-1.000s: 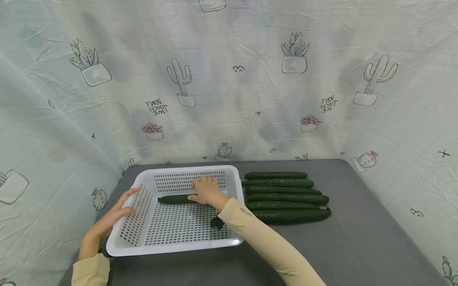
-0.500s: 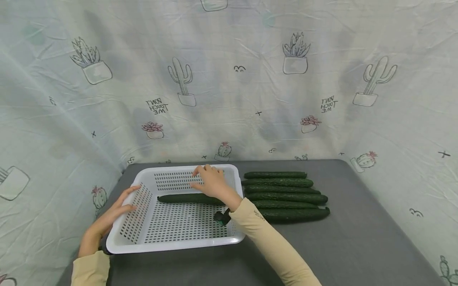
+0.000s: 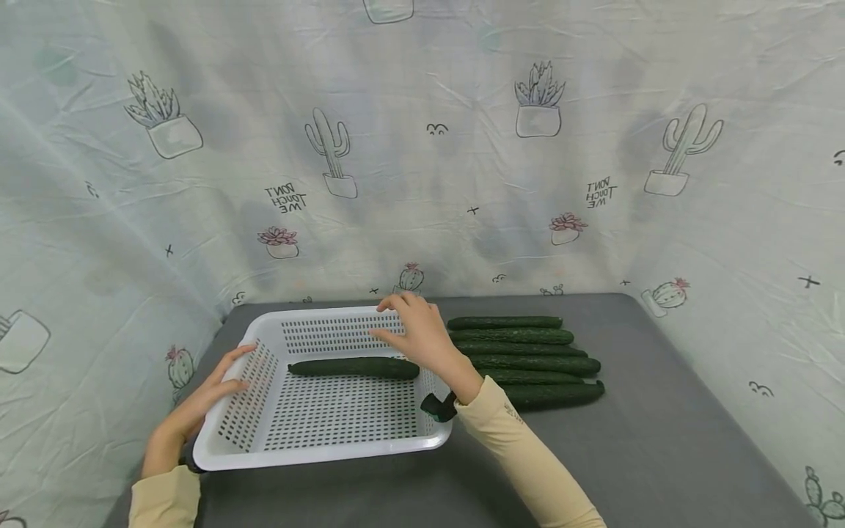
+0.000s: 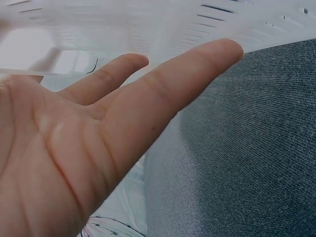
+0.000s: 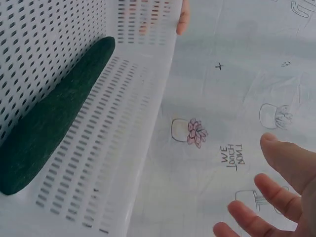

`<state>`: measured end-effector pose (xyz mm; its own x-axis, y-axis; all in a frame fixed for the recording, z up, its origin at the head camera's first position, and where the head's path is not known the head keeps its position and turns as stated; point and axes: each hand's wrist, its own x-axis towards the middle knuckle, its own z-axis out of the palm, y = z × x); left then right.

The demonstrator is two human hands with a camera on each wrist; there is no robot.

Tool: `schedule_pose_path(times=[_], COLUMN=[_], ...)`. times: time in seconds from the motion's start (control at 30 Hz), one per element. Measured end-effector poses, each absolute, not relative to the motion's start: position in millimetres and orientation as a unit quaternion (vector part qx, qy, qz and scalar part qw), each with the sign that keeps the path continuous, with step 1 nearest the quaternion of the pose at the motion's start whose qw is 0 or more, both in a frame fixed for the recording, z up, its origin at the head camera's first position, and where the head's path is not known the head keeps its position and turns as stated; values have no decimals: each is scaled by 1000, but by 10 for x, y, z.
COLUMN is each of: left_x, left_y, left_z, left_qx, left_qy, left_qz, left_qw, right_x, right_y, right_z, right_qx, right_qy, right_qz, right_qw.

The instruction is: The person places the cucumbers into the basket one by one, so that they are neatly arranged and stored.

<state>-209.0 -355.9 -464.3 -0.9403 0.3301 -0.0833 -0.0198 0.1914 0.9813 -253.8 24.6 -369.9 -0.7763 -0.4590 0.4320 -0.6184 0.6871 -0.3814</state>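
A white perforated plastic basket [image 3: 317, 458] stands on the left half of the dark table. Inside it, near the back wall, lies one long green cucumber [image 3: 356, 367], also seen in the right wrist view as a cucumber [image 5: 59, 111] with nobody touching it. My left hand [image 3: 210, 392] rests against the basket's left end from outside, thumb and fingers extended; close up, the left hand [image 4: 94, 128] has straight fingers by the white wall. Above the basket's back right corner is my right hand [image 3: 422, 331], fingers spread and holding nothing.
Several cucumbers [image 3: 535, 363] lie side by side on the grey table [image 3: 653, 425] just right of the basket. A black wrist camera [image 3: 439, 407] overlaps the basket's right side. Cactus-printed curtain [image 3: 462, 169] surrounds the table at the back and sides.
My right hand has come off the cucumber in the basket and moved up and to the right, toward the back right corner. The cucumber stays put; my left hand keeps its place.
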Motion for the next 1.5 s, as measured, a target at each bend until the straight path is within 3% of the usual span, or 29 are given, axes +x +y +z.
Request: schedule_pose_path(times=[0.3, 0.67, 1.5], left_x=[-2084, -2088, -2080], left_y=[-3562, -3561, -3551], left_z=[-4641, -4647, -4621], left_qx=[115, 108, 109], left_qy=[749, 749, 750], left_qz=[636, 637, 636], left_qw=[146, 146, 145], right_x=[-2479, -2426, -2336], right_y=[497, 837, 1579], right_z=[-3740, -3780, -4146], right_qx=[293, 277, 219], right_qy=[-884, -894, -932], right_qz=[298, 270, 220], right_qw=[211, 227, 187])
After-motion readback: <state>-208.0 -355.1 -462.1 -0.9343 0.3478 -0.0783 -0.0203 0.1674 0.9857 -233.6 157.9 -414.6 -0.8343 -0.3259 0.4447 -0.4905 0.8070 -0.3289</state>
